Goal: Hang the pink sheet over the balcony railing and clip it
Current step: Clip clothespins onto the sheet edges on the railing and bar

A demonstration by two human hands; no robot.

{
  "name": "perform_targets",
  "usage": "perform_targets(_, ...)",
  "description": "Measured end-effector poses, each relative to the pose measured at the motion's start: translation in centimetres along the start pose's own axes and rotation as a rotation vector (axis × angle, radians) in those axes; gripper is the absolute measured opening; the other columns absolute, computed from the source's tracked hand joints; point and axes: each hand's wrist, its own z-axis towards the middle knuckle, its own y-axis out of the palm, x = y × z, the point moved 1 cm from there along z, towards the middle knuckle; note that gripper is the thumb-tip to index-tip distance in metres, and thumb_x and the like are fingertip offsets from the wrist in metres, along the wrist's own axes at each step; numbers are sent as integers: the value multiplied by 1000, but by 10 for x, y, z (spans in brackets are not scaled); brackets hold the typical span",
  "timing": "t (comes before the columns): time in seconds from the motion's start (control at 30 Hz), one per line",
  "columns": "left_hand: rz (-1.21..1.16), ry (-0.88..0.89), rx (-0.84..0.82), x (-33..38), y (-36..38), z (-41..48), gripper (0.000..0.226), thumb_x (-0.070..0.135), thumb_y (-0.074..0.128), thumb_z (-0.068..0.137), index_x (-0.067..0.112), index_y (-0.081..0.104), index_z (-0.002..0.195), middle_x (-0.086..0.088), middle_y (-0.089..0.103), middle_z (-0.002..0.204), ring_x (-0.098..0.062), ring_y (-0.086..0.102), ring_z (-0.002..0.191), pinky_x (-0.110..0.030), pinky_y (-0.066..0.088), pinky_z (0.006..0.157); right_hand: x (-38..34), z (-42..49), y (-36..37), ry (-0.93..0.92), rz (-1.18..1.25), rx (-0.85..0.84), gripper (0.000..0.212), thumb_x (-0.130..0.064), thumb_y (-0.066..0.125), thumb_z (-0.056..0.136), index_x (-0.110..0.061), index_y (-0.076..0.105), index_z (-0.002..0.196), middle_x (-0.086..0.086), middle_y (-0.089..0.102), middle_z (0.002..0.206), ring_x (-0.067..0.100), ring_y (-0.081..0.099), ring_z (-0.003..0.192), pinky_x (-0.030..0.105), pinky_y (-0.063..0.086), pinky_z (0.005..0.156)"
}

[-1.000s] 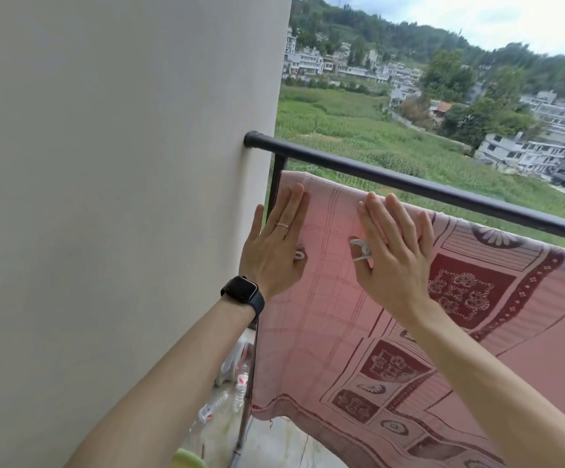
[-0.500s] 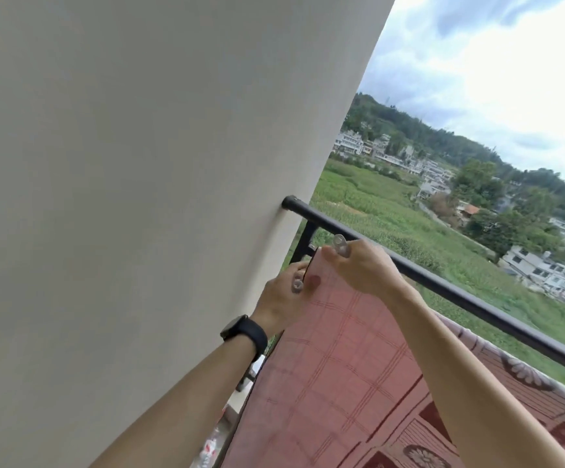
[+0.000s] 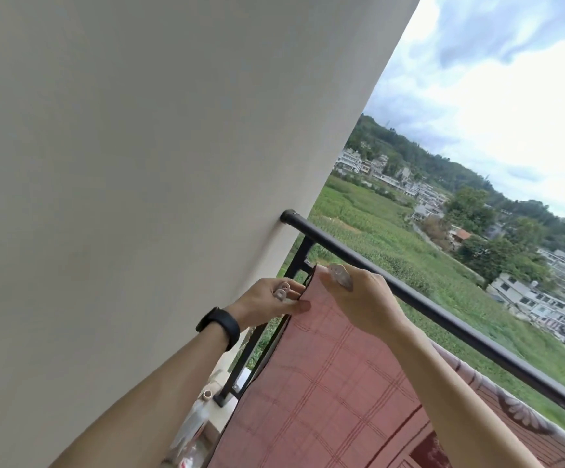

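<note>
Pink sheet (image 3: 325,383) filling the lower centre and lower right of the frame, draped down from its top left corner, which sits pinched just below and on the near side of the balcony railing (image 3: 426,300). Left hand (image 3: 272,298) at centre frame, grip closed on the sheet's left edge between thumb and fingers, with a pale clip (image 3: 281,292) tucked in the same hand. Right hand (image 3: 359,298) just to the right of it, grip closed over the sheet's top hem, a second pale clip (image 3: 340,276) poking up out of the fist. Hands nearly touching, corner of cloth between them. Railing running as a long dark bar from the wall (image 3: 139,163) at mid frame down to the right edge; sheet's top hem roughly parallel to it, lying below and toward the camera, apparently not yet over the bar at this corner. Further right, patterned border seemingly close under the rail, contact not clear. Key relation: rail up and away from both grips, so corner likely needs lifting up and over the bar. Right hand nearer the rail, knuckles just beside it; left hand lower and closer to the wall-side post. Likely clip placement right at this corner, clip mouth set across the bar's long axis. Black wristband (image 3: 220,327) on left wrist.
</note>
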Motion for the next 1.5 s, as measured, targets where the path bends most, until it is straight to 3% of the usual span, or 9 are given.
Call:
perform_targets(0.23, -49, -172, -137, -1, -16, 6, 39, 31, 78, 80, 22, 66, 116, 5, 73, 106, -11, 65, 100, -38, 49, 96, -10, 28, 7, 11, -64, -90, 36, -32, 57, 98, -14, 49, 68, -5, 48, 60, 11, 38, 49, 14, 28, 40)
perform_targets(0.33, -197, -247, -309, -4, -16, 9, 37, 30, 69, 86, 19, 63, 121, 6, 71, 108, -12, 62, 106, -39, 37, 97, -13, 40, 13, 41, 41, -56, 35, -23, 58, 93, -14, 45, 62, -2, 46, 57, 14, 36, 50, 26, 34, 47)
perform_targets(0.5, -219, -233, -257, -9, -20, 16, 34, 25, 77, 80, 14, 63, 110, -1, 71, 106, -19, 64, 109, -52, 35, 112, -14, 45, 18, 28, 118, 52, 42, -19, 64, 91, -16, 42, 56, -5, 44, 54, 11, 34, 49, 26, 35, 49)
perform_targets(0.63, -232, -181, -141, -11, -22, 22, 24, 25, 81, 79, 16, 63, 91, 3, 71, 92, -18, 65, 98, -49, 42, 108, -5, 43, 16, -32, 172, 48, 44, -20, 67, 91, -18, 39, 57, -11, 39, 53, 8, 29, 46, 21, 29, 47)
perform_targets(0.83, -193, -114, 132, -15, -19, 13, 39, 31, 82, 71, 7, 66, 98, 2, 64, 81, -16, 57, 82, -30, 46, 77, 0, 47, 6, 20, 108, -130, 40, -42, 61, 95, -17, 47, 66, -8, 46, 58, 9, 37, 47, 22, 31, 46)
perform_targets(0.93, -144, -104, 233, -12, -12, 4, 33, 29, 81, 77, 10, 67, 100, 3, 66, 83, -14, 59, 82, -24, 45, 70, 0, 41, 11, -22, 72, -26, 42, -41, 59, 95, -15, 49, 63, -3, 52, 56, 13, 42, 49, 32, 40, 48)
perform_targets(1.17, -78, -103, 142, 34, 1, -7, 30, 29, 71, 90, 21, 68, 118, 1, 71, 113, -12, 66, 107, -34, 52, 93, 4, 35, 18, -46, 51, 78, 33, -45, 57, 91, -21, 61, 69, -3, 61, 60, 20, 56, 58, 28, 37, 49)
perform_targets(1.37, 71, -10, 421, 38, 6, 0, 16, 15, 79, 82, 12, 69, 95, -3, 66, 85, 0, 62, 72, -15, 48, 65, 11, 40, 23, -107, 85, 102, 30, -45, 55, 92, -23, 61, 73, -9, 57, 90, 22, 58, 76, 30, 37, 57)
perform_targets(1.5, 212, -15, 442, 36, 1, 5, 20, 26, 82, 77, 16, 72, 90, 8, 69, 80, -1, 61, 72, -16, 46, 67, 13, 40, 24, -142, 83, 101, 25, -38, 55, 94, -21, 61, 77, -6, 55, 85, 23, 57, 77, 32, 38, 59)
